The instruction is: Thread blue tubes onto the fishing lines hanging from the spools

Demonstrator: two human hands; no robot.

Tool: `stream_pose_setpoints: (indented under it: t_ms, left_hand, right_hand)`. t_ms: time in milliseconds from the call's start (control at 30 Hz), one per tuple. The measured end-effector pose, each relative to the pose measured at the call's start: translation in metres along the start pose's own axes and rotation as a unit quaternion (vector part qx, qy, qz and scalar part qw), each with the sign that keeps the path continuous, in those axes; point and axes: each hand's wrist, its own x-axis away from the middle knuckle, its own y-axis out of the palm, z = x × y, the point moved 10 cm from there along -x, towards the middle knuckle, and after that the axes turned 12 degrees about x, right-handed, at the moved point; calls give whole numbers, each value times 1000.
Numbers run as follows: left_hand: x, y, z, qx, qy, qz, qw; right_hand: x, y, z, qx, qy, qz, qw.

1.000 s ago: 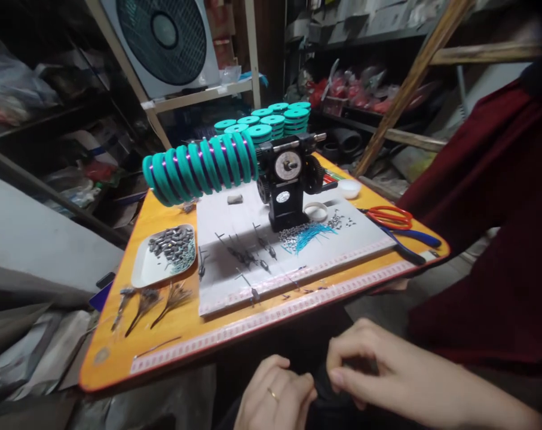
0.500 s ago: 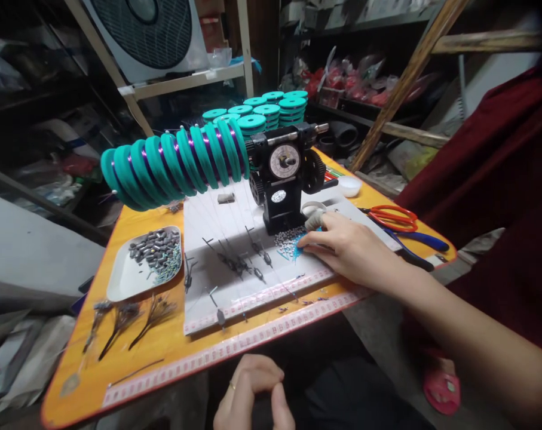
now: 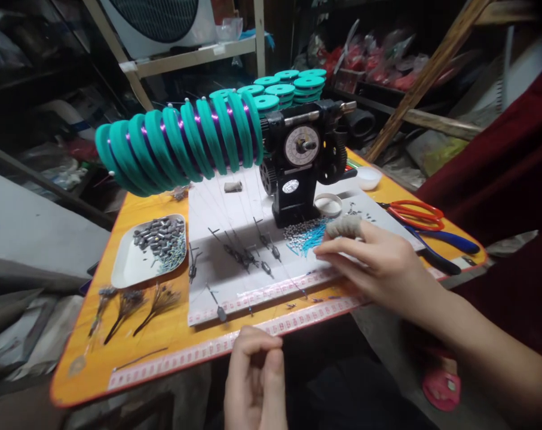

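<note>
My right hand (image 3: 373,263) is just off the right side of a pile of thin blue pieces (image 3: 313,237), its thumb and fingers pinched together. A greyish wrap covers one finger. Whatever is between the fingertips is too small to make out. Small silver beads (image 3: 293,230) lie beside the blue pieces on the white board (image 3: 262,298). In front of the table edge, my left hand (image 3: 255,382) is curled with thumb and index finger close together; any held thing cannot be made out. Dark sinkers (image 3: 248,257) on thin lines rest on the board, below teal spools (image 3: 181,143) wound with purple line.
The spools sit on a black winding machine (image 3: 295,161). A white tray (image 3: 118,266) holds dark sinkers and small greenish pieces. Red-handled scissors (image 3: 416,214) and blue-handled pliers (image 3: 450,240) lie at right. More teal spools (image 3: 279,89) stand behind. A person's pink slipper (image 3: 441,388) shows below.
My right hand has drawn back to the right from the blue pieces, uncovering more of them and a round white lid. My left hand has risen slightly. The view has shifted a little.
</note>
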Motion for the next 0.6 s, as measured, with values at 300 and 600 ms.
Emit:
stream_pose_setpoints:
  t_ms: [300,600]
  left_hand:
    - [-6,7,-1,-23,-92,-64,993]
    - [7,-23,13,24,-65,14,998]
  right_hand:
    - [37,6,-88,-44,-113,-30,992]
    - [45,26,-67,-327,205,-50,921]
